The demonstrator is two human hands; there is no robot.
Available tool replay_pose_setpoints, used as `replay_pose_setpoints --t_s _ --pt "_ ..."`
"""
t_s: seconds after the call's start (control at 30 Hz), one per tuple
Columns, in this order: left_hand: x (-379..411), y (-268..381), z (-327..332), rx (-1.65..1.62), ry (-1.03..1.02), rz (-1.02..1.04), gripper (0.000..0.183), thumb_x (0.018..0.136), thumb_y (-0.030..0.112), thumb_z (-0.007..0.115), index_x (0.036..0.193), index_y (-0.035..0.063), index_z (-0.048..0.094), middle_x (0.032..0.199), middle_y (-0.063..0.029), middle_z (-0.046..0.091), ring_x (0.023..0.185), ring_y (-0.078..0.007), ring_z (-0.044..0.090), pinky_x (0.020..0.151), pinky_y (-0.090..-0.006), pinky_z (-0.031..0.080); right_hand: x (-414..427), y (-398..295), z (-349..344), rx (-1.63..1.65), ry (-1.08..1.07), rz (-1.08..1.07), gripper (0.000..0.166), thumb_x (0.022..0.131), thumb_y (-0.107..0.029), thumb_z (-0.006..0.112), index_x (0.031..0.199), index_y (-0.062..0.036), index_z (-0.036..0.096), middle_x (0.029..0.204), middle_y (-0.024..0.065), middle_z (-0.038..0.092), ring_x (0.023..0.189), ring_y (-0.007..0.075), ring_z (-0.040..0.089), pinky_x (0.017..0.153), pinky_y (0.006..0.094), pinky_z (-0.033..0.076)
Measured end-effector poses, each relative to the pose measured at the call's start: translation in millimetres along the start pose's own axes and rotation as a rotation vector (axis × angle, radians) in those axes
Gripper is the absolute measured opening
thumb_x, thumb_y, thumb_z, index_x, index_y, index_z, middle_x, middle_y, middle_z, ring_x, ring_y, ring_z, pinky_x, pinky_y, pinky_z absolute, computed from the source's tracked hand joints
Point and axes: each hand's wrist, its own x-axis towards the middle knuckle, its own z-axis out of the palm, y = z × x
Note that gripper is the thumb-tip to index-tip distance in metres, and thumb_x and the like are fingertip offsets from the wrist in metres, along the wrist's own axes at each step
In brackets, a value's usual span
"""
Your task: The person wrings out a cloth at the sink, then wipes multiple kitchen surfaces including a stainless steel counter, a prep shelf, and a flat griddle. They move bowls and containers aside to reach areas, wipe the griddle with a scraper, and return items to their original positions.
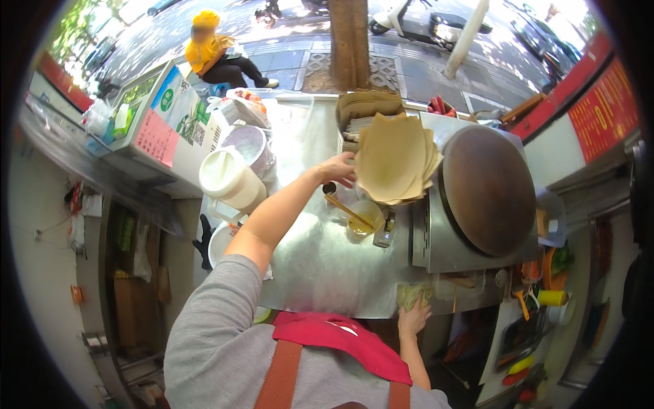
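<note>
My left hand (339,169) reaches over the steel counter (327,271), its fingers apart beside a stack of brown paper sheets or bags (393,156); whether they touch the stack is unclear. Near the counter's front edge, my right hand (415,314) is on a folded greenish-yellow cloth (413,295). Between the two hands stands a clear container (364,225) of yellow liquid, with wooden chopsticks (347,208) leaning in it. A small metal-and-black tool (384,232), its kind unclear, lies beside that container. To the right is a large round dark griddle plate (489,191).
At the left stand a cream lidded pitcher (227,179), a bag-lined tub (248,145) and a white bowl (220,243). A black glove (205,240) lies beside the bowl. Beyond the counter, a person in yellow (207,53) sits outside near a tree trunk (350,46).
</note>
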Motion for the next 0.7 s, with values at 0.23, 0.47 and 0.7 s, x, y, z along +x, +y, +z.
replay_pose_setpoints --t_s 0.23,0.47,0.7 --pt "16.6 6.8 46.2 0.082 0.284 -0.049 0.061 0.079 0.026 0.058 0.122 -0.0102 0.035 0.086 -0.0184 0.062 0.058 -0.0222 0.063 0.054 -0.0305 0.055 4.5 -1.8 -1.2 -0.077 -0.034 -0.057 0.085 0.066 -0.022 0.071 0.138 -0.022 0.026 0.112 0.0233 0.039 0.103 0.0391 0.042 0.083 0.0455 0.044" --pt "21.5 12.9 24.6 0.123 0.338 0.088 0.044 0.077 0.02 0.058 0.104 -0.0114 0.043 0.075 -0.0176 0.063 0.056 -0.0219 0.064 0.05 -0.0305 0.054 12.8 9.6 9.9 -0.134 -0.002 -0.101 0.085 0.068 -0.026 0.07 0.139 -0.0227 0.023 0.118 0.0259 0.038 0.105 0.0404 0.042 0.086 0.0461 0.042" --pt "-144.8 55.1 -35.6 -0.228 0.367 0.487 0.024 0.078 0.003 0.056 0.102 -0.0006 0.059 0.085 -0.0075 0.063 0.075 -0.0141 0.061 0.065 -0.0266 0.05 8.5 9.2 15.5 -0.152 0.042 -0.096 0.085 0.068 -0.026 0.07 0.139 -0.0173 0.024 0.113 0.0268 0.042 0.101 0.0398 0.045 0.086 0.044 0.042"
